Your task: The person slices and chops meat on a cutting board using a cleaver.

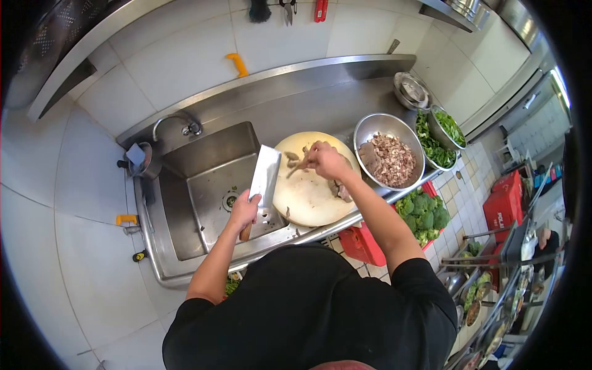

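My left hand (pixel 245 211) is wrapped round the wooden handle of a cleaver (pixel 267 174), its broad blade pointing up and away at the left edge of a round chopping board (pixel 302 206). Over the board, the fingers of my right hand (pixel 327 160) pinch a thin greyish-brown strip of meat (pixel 297 169). A few small meat pieces (pixel 291 156) lie near those fingers. A larger chunk of meat (pixel 340 191) rests on the board's right side, partly hidden by my right forearm. Right of the board, a steel bowl (pixel 364 131) contains chopped meat (pixel 394 159) and a bigger piece.
A steel sink (pixel 179 216) with a tap (pixel 185 126) is on the left. Bowls of green leaves (pixel 453 126) and stacked metal bowls (pixel 412 89) stand at the far right. Below the counter sits a red crate (pixel 364 243) with broccoli (pixel 422 213).
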`<state>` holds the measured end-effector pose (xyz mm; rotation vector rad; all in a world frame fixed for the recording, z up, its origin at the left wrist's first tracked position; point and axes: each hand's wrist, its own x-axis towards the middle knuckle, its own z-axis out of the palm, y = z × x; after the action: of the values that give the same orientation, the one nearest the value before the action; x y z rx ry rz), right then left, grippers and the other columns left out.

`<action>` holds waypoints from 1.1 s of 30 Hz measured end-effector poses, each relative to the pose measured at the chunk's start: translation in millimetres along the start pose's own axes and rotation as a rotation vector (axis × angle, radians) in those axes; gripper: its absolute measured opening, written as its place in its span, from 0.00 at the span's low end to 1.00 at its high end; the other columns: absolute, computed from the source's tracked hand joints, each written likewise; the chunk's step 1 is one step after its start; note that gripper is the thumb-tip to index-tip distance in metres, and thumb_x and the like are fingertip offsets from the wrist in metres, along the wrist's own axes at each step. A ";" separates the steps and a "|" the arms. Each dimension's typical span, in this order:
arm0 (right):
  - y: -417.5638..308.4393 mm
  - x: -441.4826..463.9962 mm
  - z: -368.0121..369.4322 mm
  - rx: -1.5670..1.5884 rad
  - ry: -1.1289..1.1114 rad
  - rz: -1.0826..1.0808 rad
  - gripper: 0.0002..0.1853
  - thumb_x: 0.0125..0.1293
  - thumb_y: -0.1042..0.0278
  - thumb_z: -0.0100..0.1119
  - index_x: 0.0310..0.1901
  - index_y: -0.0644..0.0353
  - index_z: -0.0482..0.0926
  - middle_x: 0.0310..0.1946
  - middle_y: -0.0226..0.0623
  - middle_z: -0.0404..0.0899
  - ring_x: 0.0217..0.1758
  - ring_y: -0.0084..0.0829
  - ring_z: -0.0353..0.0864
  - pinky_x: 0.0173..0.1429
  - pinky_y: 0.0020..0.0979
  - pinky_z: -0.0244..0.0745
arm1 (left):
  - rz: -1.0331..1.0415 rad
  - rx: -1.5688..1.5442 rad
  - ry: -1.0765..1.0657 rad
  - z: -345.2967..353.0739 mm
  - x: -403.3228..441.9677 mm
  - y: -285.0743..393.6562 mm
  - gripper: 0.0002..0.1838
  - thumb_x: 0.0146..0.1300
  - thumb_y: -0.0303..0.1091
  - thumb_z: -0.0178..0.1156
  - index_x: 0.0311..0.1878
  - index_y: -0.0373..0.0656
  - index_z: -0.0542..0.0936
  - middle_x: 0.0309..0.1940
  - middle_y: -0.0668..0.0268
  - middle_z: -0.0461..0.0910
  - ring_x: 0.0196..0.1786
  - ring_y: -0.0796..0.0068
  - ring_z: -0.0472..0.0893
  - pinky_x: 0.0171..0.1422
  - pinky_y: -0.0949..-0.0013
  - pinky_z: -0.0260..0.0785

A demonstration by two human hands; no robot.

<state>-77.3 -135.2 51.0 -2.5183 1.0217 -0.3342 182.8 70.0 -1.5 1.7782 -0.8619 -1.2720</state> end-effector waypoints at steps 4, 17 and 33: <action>13.5 -32.0 54.5 -0.096 -0.040 -0.018 0.11 0.58 0.73 0.65 0.39 0.45 0.91 0.49 0.30 0.84 0.61 0.40 0.76 0.68 0.46 0.66 | 0.071 0.217 0.091 9.8 -2.9 19.1 0.15 0.78 0.41 0.58 0.54 0.37 0.79 0.23 0.60 0.79 0.16 0.71 0.76 0.22 0.60 0.71; 28.4 -63.0 73.5 0.004 0.207 0.098 0.10 0.60 0.68 0.68 0.42 0.43 0.91 0.43 0.27 0.84 0.55 0.35 0.81 0.64 0.40 0.72 | 0.170 0.902 -0.078 45.0 -16.8 76.2 0.14 0.77 0.45 0.54 0.52 0.47 0.78 0.41 0.43 0.85 0.48 0.36 0.84 0.53 0.38 0.75; 33.4 -99.7 86.5 -0.060 0.137 -0.099 0.10 0.58 0.73 0.62 0.42 0.49 0.83 0.50 0.30 0.80 0.57 0.38 0.77 0.60 0.42 0.67 | 0.128 0.974 0.011 62.7 20.1 67.4 0.14 0.76 0.44 0.55 0.52 0.45 0.78 0.42 0.43 0.86 0.49 0.37 0.85 0.53 0.39 0.77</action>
<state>-136.6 -62.8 -47.9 -2.6363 0.9723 -0.5189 122.2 8.3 36.0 2.3740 -1.7487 -0.7775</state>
